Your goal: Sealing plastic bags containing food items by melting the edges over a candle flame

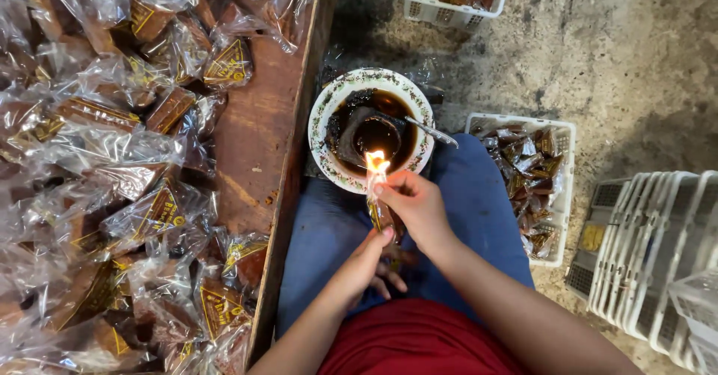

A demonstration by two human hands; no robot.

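My right hand (416, 204) pinches the top of a small clear plastic packet with a brown filling and yellow print (379, 209), thumb and forefinger closed tight on its upper edge. My left hand (364, 264) curls around the lower end of the same packet from below, fingers folded against it, so the packet stands roughly upright between both hands over my lap.

The packet's top edge sits right at a small orange flame (375, 161) burning just above my right thumb. The flame rises from a round white bowl with a patterned rim (323, 113), which holds dark liquid and a blackened lump in its middle. A metal spoon (430, 131) rests in the bowl, its handle sticking out past the rim above my right hand. The bowl stands at the far end of my blue-clad knees (329, 233).

To the left of my left hand runs a worn reddish wooden board (258, 136), heaped with many more clear packets of the same brown kind (112, 166).

To the right of my right hand, on the rough concrete floor (621, 53), sits a white plastic basket (566, 195) partly filled with packets. Further right lies a stack of white plastic baskets (658, 248) nested on their sides. Another white basket with packets (452, 8) stands beyond the bowl.
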